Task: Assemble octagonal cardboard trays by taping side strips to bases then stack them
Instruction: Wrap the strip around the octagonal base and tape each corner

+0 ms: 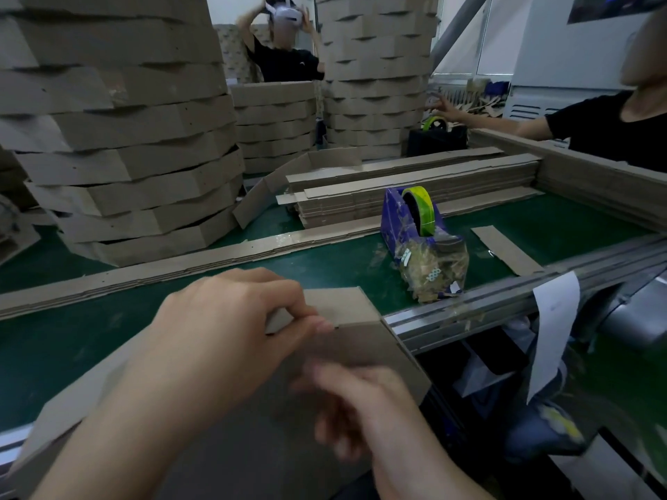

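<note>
Left hand on side strip

I see a green worktop with a metal rail along its near side. On it stand a purple tape dispenser and, at the left, a tall stack of trays. A short cardboard strip lies just right of the dispenser. Long strips run across, with a pile of flat strips behind. A cardboard panel lies across the near edge.

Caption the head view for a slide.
Left hand pinches cardboard at the green table edge; blurred right hand nearer the camera, blue tape dispenser beyond.
</note>
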